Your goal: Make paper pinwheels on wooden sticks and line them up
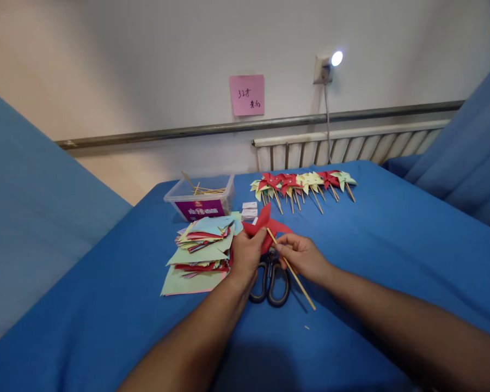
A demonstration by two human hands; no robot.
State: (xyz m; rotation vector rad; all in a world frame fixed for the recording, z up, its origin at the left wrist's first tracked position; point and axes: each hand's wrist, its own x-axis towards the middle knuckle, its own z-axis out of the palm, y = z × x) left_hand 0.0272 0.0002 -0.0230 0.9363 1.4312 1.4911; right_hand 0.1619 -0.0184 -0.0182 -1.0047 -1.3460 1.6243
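A red paper pinwheel (264, 219) is pinched in my left hand (247, 251), its folded blades pointing up and to the right. My right hand (304, 257) grips a thin wooden stick (298, 282), whose upper end meets the pinwheel beside my left thumb. The stick slants down to the right. Whether it is fastened to the paper cannot be seen. Under my hands lie scissors with dark handles (278, 286), their blades mostly hidden. To the left of my left hand sits a stack of coloured paper (204, 251) in green, red, yellow and blue.
A clear plastic tub (228, 197) with wooden sticks (206, 190) stands behind the paper. Small white boxes (250, 210) are beside it. Several pinwheels on sticks (310, 182) lie at the back right. The blue cloth (106, 305) covers the table; a tiny scrap (307, 328) lies near the front.
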